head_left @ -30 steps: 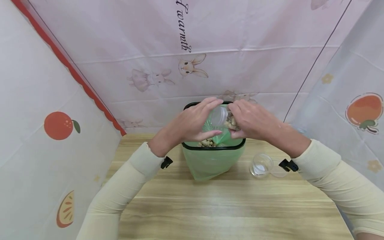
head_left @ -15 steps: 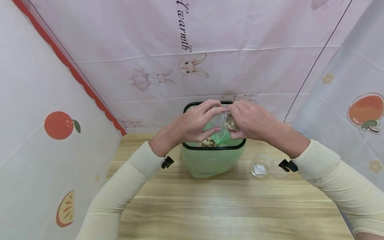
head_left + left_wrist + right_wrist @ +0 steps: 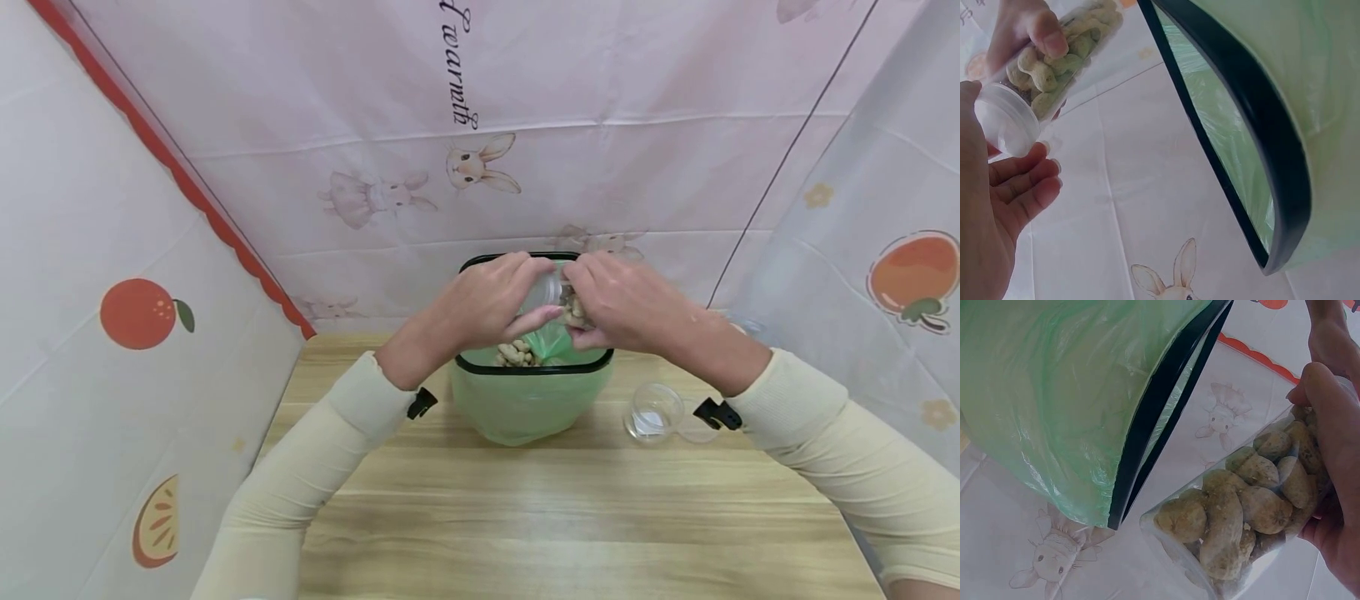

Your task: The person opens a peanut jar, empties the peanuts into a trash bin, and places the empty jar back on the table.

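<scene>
My right hand grips a clear plastic jar packed with unshelled peanuts, thumb on one side and fingers round the other. The jar lies tilted on its side above the bin. At its left end is a translucent screw lid, which my left hand holds between thumb and fingers. The lid sits on or against the jar mouth; how tightly I cannot tell. Beneath both hands stands a bin lined with a green bag and ringed by a black rim. Several peanuts show inside it.
To the bin's right stands an open clear jar, beside a flat clear disc partly covered by the black wrist strap. The wood-patterned table extends toward me. A printed curtain hangs close behind the bin.
My left fingers and thumb have closed in and shifted round the lid, with the thumb higher now. The right hand and jar have barely moved. The bag's bottom bulges rounder.
</scene>
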Demonstrator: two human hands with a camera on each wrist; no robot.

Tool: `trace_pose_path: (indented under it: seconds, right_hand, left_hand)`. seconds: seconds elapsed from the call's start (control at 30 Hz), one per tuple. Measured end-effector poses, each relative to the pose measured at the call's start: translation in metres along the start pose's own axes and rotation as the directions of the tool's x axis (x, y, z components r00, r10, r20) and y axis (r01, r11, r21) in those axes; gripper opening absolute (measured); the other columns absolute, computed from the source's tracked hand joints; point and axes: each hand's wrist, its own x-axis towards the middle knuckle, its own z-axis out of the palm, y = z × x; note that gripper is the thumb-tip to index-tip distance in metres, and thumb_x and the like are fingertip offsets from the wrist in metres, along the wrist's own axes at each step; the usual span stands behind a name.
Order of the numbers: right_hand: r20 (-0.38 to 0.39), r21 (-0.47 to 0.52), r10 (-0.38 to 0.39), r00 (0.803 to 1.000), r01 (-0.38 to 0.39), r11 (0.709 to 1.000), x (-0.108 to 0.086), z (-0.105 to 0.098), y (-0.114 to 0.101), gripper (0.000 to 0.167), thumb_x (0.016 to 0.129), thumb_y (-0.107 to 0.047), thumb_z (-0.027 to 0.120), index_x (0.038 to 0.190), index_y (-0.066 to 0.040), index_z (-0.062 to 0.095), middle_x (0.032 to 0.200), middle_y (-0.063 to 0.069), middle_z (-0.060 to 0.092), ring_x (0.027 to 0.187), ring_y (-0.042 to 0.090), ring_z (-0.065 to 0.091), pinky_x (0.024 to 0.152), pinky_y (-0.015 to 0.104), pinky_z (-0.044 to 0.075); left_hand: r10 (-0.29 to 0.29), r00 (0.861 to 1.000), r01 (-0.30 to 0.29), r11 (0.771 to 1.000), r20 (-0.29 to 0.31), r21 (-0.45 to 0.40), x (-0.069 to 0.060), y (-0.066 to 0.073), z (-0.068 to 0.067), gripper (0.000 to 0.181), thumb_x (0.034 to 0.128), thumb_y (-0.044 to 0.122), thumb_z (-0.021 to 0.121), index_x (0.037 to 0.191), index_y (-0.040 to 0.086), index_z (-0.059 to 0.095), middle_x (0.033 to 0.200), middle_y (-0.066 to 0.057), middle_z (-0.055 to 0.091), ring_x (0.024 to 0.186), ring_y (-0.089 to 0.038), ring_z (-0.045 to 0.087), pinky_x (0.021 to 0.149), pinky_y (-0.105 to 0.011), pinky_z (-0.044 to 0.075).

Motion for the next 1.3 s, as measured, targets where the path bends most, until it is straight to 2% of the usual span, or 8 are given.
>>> trace_pose_path:
  seconds: [0.2,0.33,0.43,0.57,0.73,0.87,1.1,1.3]
  right_hand:
    - [0.041,0.000,0.016,0.999,-0.016,1.000,0.000,-0.001,-0.002,0.054,0.074,-0.034,0.078,0.106,0.005,0.057,0.083,0.011,0.058,0.069,0.023,0.053,0.053,0.032,0.048]
    - [0.071,0.017,0.030,0.997,-0.031,0.999,-0.001,-0.002,-0.001,0.060,0.075,-0.037,0.080,0.109,0.007,0.057,0.085,0.012,0.059,0.071,0.024,0.053,0.054,0.033,0.048]
    - [0.067,0.023,0.031,0.997,-0.033,0.999,-0.003,0.000,0.000,0.059,0.075,-0.036,0.080,0.109,0.007,0.056,0.084,0.012,0.057,0.070,0.023,0.051,0.053,0.033,0.046]
    - [0.036,0.007,0.016,0.999,-0.016,1.000,-0.005,0.003,0.002,0.058,0.075,-0.034,0.080,0.109,0.007,0.056,0.081,0.011,0.055,0.067,0.022,0.048,0.051,0.032,0.043]
    - [0.002,-0.006,-0.011,1.000,0.011,1.000,-0.006,0.006,0.003,0.055,0.076,-0.032,0.078,0.108,0.008,0.058,0.080,0.010,0.053,0.066,0.021,0.047,0.051,0.031,0.042]
    - [-0.015,-0.014,-0.026,1.000,0.026,1.000,-0.005,0.008,0.004,0.052,0.075,-0.031,0.077,0.105,0.006,0.057,0.079,0.010,0.053,0.066,0.022,0.047,0.052,0.030,0.041]
    - [-0.034,-0.016,-0.029,0.999,0.028,0.999,-0.005,0.009,0.004,0.048,0.075,-0.030,0.076,0.102,0.004,0.057,0.077,0.008,0.052,0.064,0.021,0.045,0.053,0.029,0.036]
    - [-0.007,0.001,-0.012,1.000,0.012,1.000,-0.005,0.007,0.003,0.052,0.077,-0.032,0.077,0.107,0.006,0.058,0.079,0.009,0.053,0.065,0.021,0.047,0.053,0.030,0.039]
  left_hand:
    - [-0.033,0.999,0.033,0.999,0.014,-0.003,-0.001,0.000,-0.002,0.064,0.0949,0.046,0.071,0.136,-0.001,0.055,0.120,-0.015,0.073,0.099,-0.025,0.074,0.082,-0.036,0.062]
    - [-0.070,0.996,0.074,0.994,0.047,-0.075,-0.005,-0.002,-0.004,0.084,0.0896,0.053,0.075,0.148,0.001,0.046,0.133,-0.016,0.066,0.107,-0.026,0.071,0.089,-0.038,0.061]
    - [-0.060,0.997,0.066,0.988,0.045,-0.140,-0.009,-0.004,-0.004,0.089,0.0873,0.056,0.077,0.152,0.005,0.043,0.141,-0.015,0.057,0.107,-0.024,0.068,0.090,-0.037,0.059]
    - [0.007,1.000,-0.005,0.986,0.011,-0.169,-0.012,-0.007,-0.002,0.085,0.0880,0.053,0.078,0.151,0.007,0.045,0.148,-0.015,0.051,0.113,-0.024,0.066,0.095,-0.036,0.058]
    - [0.088,0.996,-0.091,0.977,-0.023,-0.192,-0.013,-0.009,0.001,0.069,0.0918,0.031,0.079,0.150,0.009,0.050,0.151,-0.014,0.052,0.133,-0.025,0.059,0.102,-0.037,0.056]
    - [0.136,0.989,-0.146,0.966,-0.062,-0.215,-0.013,-0.009,0.003,0.057,0.0931,0.019,0.078,0.145,0.010,0.057,0.149,-0.013,0.056,0.137,-0.025,0.056,0.107,-0.037,0.054]
    - [0.143,0.987,-0.157,0.963,-0.075,-0.220,-0.011,-0.009,0.004,0.051,0.0948,0.021,0.076,0.142,0.009,0.059,0.144,-0.011,0.060,0.133,-0.024,0.058,0.111,-0.035,0.050]
    - [0.120,0.991,-0.129,0.977,-0.063,-0.169,-0.010,-0.007,0.005,0.053,0.0988,0.029,0.071,0.144,0.005,0.055,0.140,-0.016,0.059,0.125,-0.025,0.062,0.106,-0.036,0.054]
